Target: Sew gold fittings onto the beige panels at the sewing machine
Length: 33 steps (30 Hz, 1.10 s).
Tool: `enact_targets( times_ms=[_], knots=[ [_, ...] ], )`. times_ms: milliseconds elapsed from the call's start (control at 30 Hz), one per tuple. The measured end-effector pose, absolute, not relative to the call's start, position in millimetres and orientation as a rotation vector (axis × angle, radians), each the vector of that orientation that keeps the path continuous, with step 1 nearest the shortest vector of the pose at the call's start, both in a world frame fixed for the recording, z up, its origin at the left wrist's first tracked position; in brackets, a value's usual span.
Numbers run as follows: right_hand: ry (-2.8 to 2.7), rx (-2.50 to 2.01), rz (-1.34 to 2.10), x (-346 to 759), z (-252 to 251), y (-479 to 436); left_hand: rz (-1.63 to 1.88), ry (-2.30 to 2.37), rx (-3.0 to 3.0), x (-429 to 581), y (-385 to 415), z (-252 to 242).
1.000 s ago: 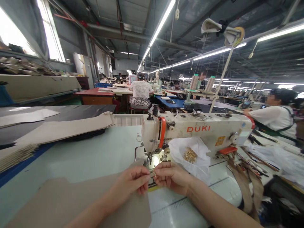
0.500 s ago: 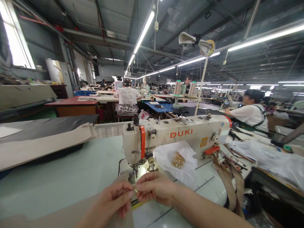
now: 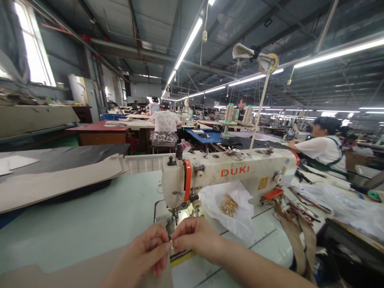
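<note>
Pinched between the fingertips of both hands is a small gold metal fitting (image 3: 171,244), mostly covered by the fingers, so its exact kind does not show. My left hand (image 3: 147,252) grips it from the left, above a beige sheet of material (image 3: 87,270) that lies on the table. From the right, my right hand (image 3: 198,241) meets it with thumb and forefinger. Just behind the fingers stands the head of a white and orange sewing machine (image 3: 175,188). A pile of similar gold fittings (image 3: 229,205) rests on a white plastic sheet (image 3: 210,196) under the machine's arm.
Stacked beige and black sheets (image 3: 66,178) lie at the left. A thread stand (image 3: 260,104) rises behind the machine. Brown straps (image 3: 295,228) hang over the table's right side, near tools and clear plastic (image 3: 351,204). Co-workers (image 3: 325,146) sit at other tables.
The view has turned slightly left, so the scene sits further right. My hands stay together at the gold fitting, which has tilted a little more upright between the fingers.
</note>
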State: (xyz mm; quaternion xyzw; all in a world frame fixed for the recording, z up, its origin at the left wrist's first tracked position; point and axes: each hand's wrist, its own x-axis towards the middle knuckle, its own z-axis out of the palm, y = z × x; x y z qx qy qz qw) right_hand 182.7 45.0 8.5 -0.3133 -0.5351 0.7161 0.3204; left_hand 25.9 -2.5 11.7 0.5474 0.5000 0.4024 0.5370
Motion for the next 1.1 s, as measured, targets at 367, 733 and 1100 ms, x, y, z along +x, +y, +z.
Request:
enact_targets(
  times_ms=[367, 733, 1100],
  knots=[
    [-1.068, -0.731, 2.073, 178.5, 10.9, 48.4, 1.122, 1.163, 1.037, 22.3, -5.7, 19.0],
    [-1.121, -0.727, 2.005, 172.4, -3.5, 43.1, 0.961, 1.251, 0.986, 25.4, -4.7, 25.7],
    [-1.484, -0.699, 1.717, 173.6, -11.8, 35.8, 0.842, 1.467, 1.399, 20.5, 1.2, 16.8]
  ],
)
